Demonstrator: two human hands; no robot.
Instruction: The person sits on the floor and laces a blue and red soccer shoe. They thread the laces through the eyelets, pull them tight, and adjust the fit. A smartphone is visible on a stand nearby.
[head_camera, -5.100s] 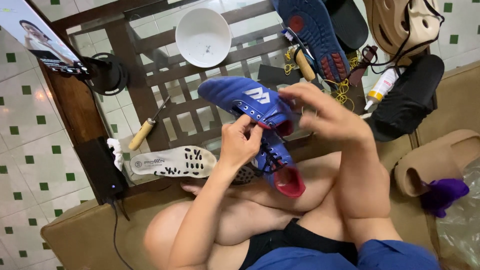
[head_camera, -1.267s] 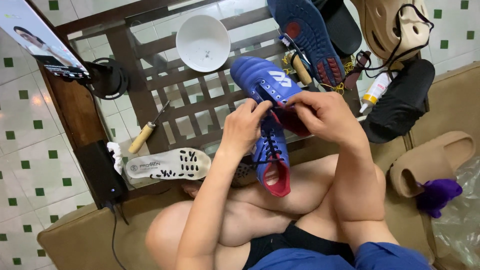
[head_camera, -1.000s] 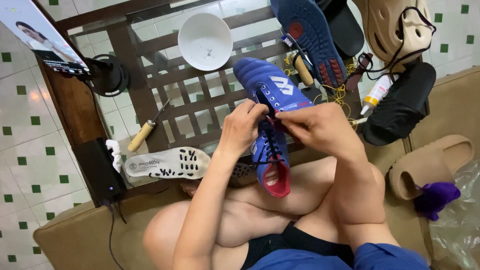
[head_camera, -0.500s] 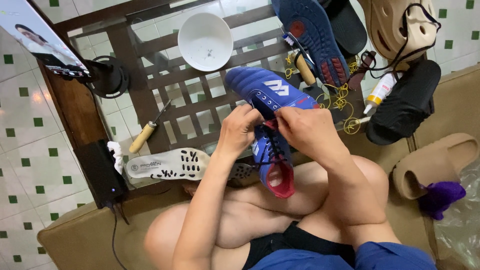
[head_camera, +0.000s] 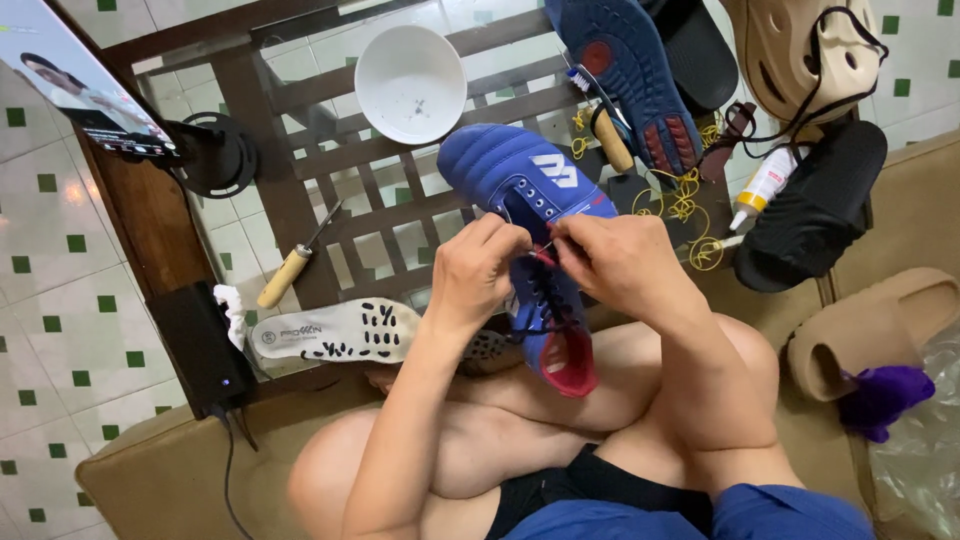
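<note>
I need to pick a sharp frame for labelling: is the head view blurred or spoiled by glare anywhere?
Head view: evenly lit and mostly sharp, the blue shoe and both hands crisp; soft glare on the glass tabletop near the white bowl; edges bend slightly from the wide lens.

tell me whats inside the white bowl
The white bowl on the table holds only a few tiny dark specks near its middle. Nothing covers it; what the specks are is too small to tell.
</note>
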